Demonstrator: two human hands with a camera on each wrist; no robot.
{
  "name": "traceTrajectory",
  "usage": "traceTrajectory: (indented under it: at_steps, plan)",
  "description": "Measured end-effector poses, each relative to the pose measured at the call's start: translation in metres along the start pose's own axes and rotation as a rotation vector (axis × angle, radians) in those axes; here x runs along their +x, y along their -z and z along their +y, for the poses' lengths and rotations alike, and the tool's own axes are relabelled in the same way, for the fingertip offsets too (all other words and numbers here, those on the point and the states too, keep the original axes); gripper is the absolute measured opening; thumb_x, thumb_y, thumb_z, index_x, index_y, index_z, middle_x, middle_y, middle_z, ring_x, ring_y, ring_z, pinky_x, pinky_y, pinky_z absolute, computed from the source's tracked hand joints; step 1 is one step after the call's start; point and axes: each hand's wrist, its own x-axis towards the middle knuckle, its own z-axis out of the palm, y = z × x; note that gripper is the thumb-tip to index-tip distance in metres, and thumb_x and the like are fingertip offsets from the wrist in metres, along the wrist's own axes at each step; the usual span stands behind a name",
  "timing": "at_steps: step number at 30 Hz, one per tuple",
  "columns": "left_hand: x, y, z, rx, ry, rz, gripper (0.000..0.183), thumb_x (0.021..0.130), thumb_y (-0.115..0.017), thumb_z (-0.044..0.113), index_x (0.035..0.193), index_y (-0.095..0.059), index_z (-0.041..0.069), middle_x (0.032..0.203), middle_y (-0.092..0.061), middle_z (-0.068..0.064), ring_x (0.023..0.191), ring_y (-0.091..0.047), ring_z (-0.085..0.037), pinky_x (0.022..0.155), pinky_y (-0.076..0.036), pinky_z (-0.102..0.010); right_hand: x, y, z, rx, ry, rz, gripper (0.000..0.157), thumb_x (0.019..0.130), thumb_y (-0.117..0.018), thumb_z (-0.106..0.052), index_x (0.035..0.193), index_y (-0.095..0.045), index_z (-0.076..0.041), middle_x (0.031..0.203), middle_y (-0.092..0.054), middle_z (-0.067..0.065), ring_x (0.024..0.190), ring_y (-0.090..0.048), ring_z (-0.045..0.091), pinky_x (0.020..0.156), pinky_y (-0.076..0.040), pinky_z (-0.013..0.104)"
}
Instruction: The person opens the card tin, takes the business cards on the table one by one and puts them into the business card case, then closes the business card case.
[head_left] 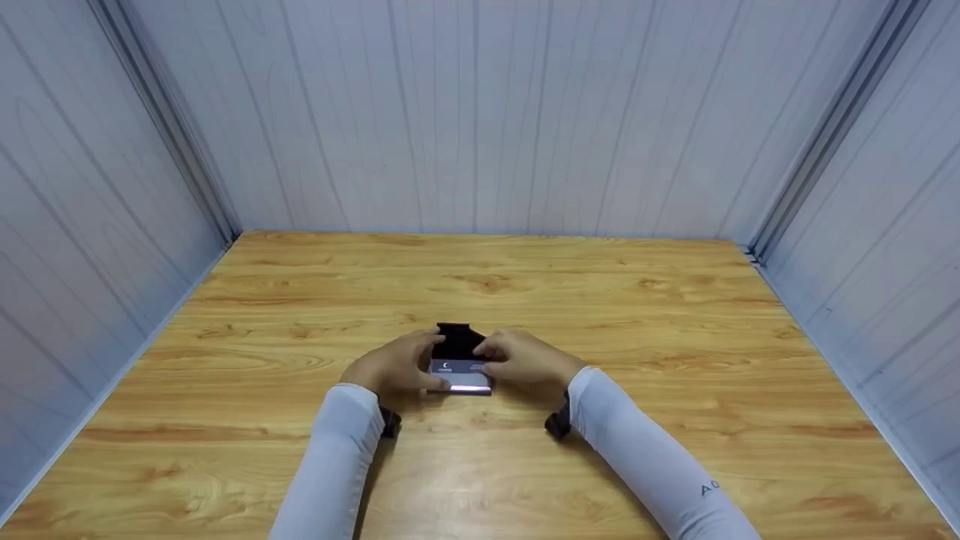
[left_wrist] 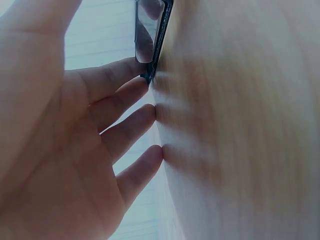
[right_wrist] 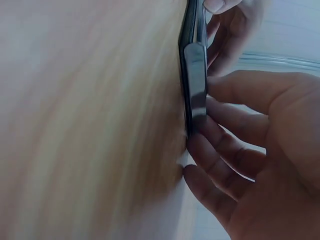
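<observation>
A flat dark case [head_left: 457,379] lies on the table, with a shiny silver front part and small white print across its middle. Its back part is black. My left hand [head_left: 397,364] holds the case by its left side, the thumb at the front corner and the fingers farther back. On the opposite side, my right hand [head_left: 532,360] grips the right edge with thumb and fingertips. In the right wrist view the case [right_wrist: 196,75] shows a rounded metallic end, with the lower fingers beside it. The left wrist view shows only one corner of the case [left_wrist: 149,37].
The wood-grain table [head_left: 637,315] extends around both hands. A pale panelled wall [head_left: 480,120] stands behind it, with side walls left [head_left: 75,225] and right [head_left: 885,247]. Dark wrist devices [head_left: 390,422] sit under the white sleeves [head_left: 330,457].
</observation>
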Motion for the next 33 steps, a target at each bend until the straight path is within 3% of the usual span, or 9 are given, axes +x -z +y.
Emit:
traceTrajectory:
  at_steps: [12,20,26,33]
  plan:
    - [-0.003,0.0,0.0,-0.027,0.004,0.011,0.091,0.087,-0.081,0.035,0.158,-0.03,0.01,0.163,-0.024,-0.012,0.149,-0.022,-0.031,0.118,-0.022,-0.05,-0.02,0.0,-0.003,-0.017,-0.117,-0.018,0.068,0.087,-0.077,-0.047,0.135,-0.057,-0.004,0.127,-0.054,0.004,0.121,-0.053,0.019,0.106,-0.042,0.033]
    - [-0.003,0.0,0.0,-0.022,0.009,0.008,0.09,0.087,-0.08,0.036,0.159,-0.031,0.012,0.164,-0.021,-0.01,0.149,-0.02,-0.031,0.119,-0.021,-0.049,-0.024,-0.001,-0.006,-0.022,-0.128,-0.008,0.064,0.088,-0.077,-0.045,0.133,-0.058,-0.004,0.124,-0.053,0.003,0.119,-0.053,0.02,0.106,-0.042,0.036]
    - [-0.004,0.0,-0.001,-0.007,0.029,0.0,0.087,0.09,-0.073,0.048,0.159,-0.032,0.016,0.164,-0.022,-0.01,0.149,-0.021,-0.032,0.118,-0.023,-0.052,-0.025,-0.003,-0.004,-0.021,-0.1,-0.017,0.063,0.09,-0.075,-0.044,0.134,-0.056,-0.003,0.129,-0.054,0.007,0.124,-0.051,0.024,0.107,-0.041,0.04]
    - [0.001,0.007,-0.002,0.026,-0.044,0.061,0.068,0.097,-0.066,0.04,0.153,-0.042,0.008,0.158,-0.035,-0.016,0.144,-0.032,-0.036,0.116,-0.028,-0.053,-0.026,-0.002,-0.004,-0.024,-0.119,-0.019,0.063,0.09,-0.075,-0.043,0.135,-0.056,-0.004,0.128,-0.054,0.007,0.123,-0.051,0.024,0.108,-0.04,0.04]
